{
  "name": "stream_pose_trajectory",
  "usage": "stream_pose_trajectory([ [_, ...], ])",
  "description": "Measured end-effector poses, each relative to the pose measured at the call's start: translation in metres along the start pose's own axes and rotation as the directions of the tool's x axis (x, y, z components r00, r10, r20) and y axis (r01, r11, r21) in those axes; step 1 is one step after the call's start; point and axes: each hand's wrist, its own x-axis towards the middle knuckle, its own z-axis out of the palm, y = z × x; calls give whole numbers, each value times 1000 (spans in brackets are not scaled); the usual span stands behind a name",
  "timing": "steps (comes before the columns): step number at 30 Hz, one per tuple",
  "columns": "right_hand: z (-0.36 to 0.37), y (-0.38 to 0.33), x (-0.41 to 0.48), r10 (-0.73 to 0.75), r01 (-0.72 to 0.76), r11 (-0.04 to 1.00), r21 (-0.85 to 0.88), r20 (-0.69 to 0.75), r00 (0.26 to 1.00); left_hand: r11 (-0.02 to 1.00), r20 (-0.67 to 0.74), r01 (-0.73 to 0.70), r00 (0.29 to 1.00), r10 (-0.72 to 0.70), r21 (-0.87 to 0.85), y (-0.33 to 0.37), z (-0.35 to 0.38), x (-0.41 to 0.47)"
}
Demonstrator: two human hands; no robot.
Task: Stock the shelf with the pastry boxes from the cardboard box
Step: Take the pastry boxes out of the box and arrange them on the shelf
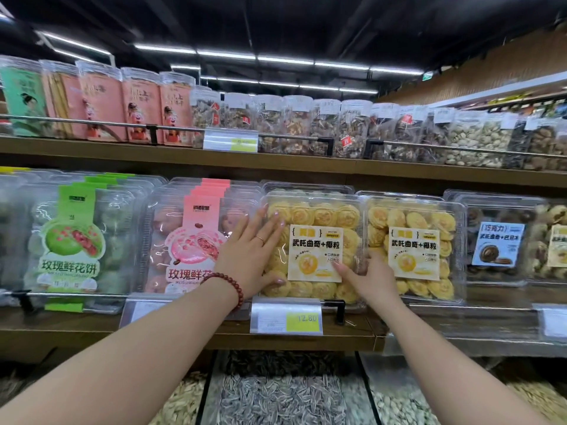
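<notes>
**Item.** The pastry box is a clear plastic clamshell holding rows of yellow swirl cookies. A cream and yellow label with black Chinese print sits on its front. The box stands on edge, front outward, on the lower shelf, behind the metal rail and above the yellow price tag marked 12.80. At least one more box stands behind it. A matching box stands just beside it on the right, and pink-labelled boxes on the left, with green-labelled boxes beyond those.

**Premises.** Wooden shelving in a shop. The upper shelf carries clear tubs of snacks, dried goods and nuts. Open bins of seeds lie below the lower shelf. The ceiling is dark, with strip lights.

**Hands.** The left hand lies flat on the left part of the box front. Its fingers are straight and spread, and the thumb touches the lower left corner. It wears a ring, with a red bead bracelet at the wrist. The right hand grips the right edge of the box. The thumb rests on the front by the label's lower right corner, and the fingers bend round the edge into the gap beside the matching box.
</notes>
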Motion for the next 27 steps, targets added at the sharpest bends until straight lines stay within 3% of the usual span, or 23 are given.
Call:
stream_pose_trajectory([
  [3, -5, -6, -8, -15, 16, 998, -57, 13, 1000, 999, 18, -39, 999, 40, -29, 3, -3, -10],
  [6, -15, -16, -23, -52, 32, 976, -214, -90, 995, 973, 15, -125, 991, 130, -192, -2, -16, -26],
  [9, -26, -38, -45, -137, 115, 979, -169, -126, 983, 949, -40, -178, 984, 173, -259, -10, -34, -49],
  [13, -24, -82, -90, -234, 232, 972, -44, -46, 971, 960, 20, 5, 1000, 1, -281, -26, -53, -97],
  [20, 27, -164, -187, -404, 404, 915, 25, 89, 910, 941, 46, 179, 984, -173, -287, -84, -89, -215],
  [27, 98, -230, -324, -462, 423, 884, 196, 240, 854, 850, 136, 383, 923, -359, -361, -144, -108, -368],
])
